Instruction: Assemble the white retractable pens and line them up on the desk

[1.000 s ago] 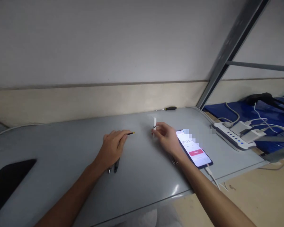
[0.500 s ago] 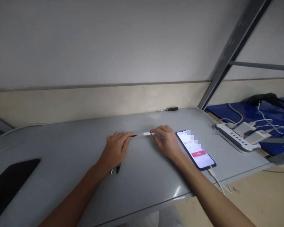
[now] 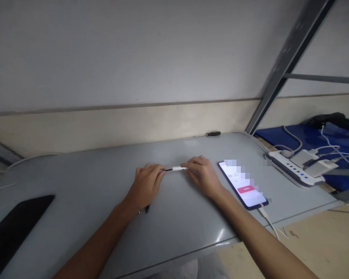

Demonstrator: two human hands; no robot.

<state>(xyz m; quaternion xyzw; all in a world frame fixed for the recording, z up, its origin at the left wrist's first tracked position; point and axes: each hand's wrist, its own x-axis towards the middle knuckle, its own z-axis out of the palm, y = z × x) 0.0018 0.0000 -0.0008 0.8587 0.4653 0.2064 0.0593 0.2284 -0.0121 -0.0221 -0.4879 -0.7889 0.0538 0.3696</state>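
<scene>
Over the middle of the grey table (image 3: 174,228), my left hand (image 3: 147,183) pinches a thin dark rod (image 3: 169,169) that points right. My right hand (image 3: 201,173) is closed on a slim white tube (image 3: 177,168), whose left end meets the rod's tip. The two pieces lie in one line between my fingertips. Small dark parts (image 3: 147,209) lie on the table beside my left wrist, partly hidden by it.
A lit phone (image 3: 244,186) with a cable lies right of my right hand. Further right is a power strip (image 3: 293,170) with chargers. A screwdriver (image 3: 212,134) rests near the wall, and a black flat object (image 3: 20,228) is at the left.
The gap between the dark rod and the white tube has closed; they now touch. The small parts by my left wrist are more covered. The view has shifted slightly.
</scene>
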